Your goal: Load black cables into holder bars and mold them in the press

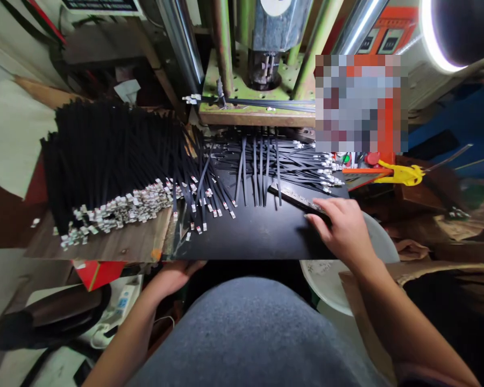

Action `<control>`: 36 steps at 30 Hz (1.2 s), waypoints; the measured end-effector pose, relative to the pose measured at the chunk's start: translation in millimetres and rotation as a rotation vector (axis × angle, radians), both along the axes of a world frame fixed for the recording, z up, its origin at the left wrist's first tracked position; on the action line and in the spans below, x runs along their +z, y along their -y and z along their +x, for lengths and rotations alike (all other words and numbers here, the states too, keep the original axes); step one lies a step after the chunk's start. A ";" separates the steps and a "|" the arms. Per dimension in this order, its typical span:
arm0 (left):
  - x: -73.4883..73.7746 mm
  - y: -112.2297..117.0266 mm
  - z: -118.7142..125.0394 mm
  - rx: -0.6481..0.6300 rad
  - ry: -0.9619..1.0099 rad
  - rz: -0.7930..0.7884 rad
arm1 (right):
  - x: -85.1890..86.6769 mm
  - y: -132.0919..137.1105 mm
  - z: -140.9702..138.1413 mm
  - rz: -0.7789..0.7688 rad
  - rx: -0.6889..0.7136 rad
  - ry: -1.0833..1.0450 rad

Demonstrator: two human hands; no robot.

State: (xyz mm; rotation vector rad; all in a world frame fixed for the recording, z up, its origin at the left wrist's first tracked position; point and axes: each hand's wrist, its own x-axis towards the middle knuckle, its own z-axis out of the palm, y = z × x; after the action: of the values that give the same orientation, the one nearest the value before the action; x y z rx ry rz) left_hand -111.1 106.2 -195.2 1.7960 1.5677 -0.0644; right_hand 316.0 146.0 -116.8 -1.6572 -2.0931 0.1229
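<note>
My right hand (pixel 341 228) lies on the right part of a black work board (pixel 250 234), fingers stretched out flat, fingertips touching a flat dark bar (pixel 294 196) with metal pieces on it. My left hand (pixel 173 274) is below the board's front edge, fingers curled up under the edge; what it grips is partly hidden. Loose black straps with metal end clips (pixel 262 166) lie fanned across the board. A big pile of the same black straps (pixel 113 161) rests on a wooden plank (pixel 116 244) at the left.
A green press machine (pixel 262 70) stands behind the board with straps laid across its bed. A yellow-handled tool (pixel 401 173) lies at the right. A white bucket (pixel 334 282) sits under my right wrist. A red box (pixel 94 271) is below the plank.
</note>
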 end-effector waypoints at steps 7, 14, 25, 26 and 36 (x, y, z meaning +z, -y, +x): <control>46.7 23.9 -7.8 -0.030 0.122 -0.225 | -25.2 1.3 6.0 0.071 0.271 0.012; 132.4 -2.1 6.0 0.085 0.055 0.257 | 13.0 -18.7 -75.0 -0.115 0.528 0.109; 96.4 -49.7 78.8 0.251 -0.068 0.571 | 31.6 -111.0 -190.7 -0.407 0.400 0.185; 98.9 -50.6 82.1 0.255 0.016 0.612 | 38.7 -114.4 -188.2 -0.442 0.414 0.156; 131.4 -29.5 48.7 0.051 -0.001 0.413 | 40.1 -56.2 -40.7 -0.163 0.241 0.535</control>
State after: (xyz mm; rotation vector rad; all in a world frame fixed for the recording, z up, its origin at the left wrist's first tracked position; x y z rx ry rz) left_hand -62.4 135.7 -63.8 2.0624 1.7179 0.3041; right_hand 275.4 202.1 -76.8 -1.6536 -2.7461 -0.0877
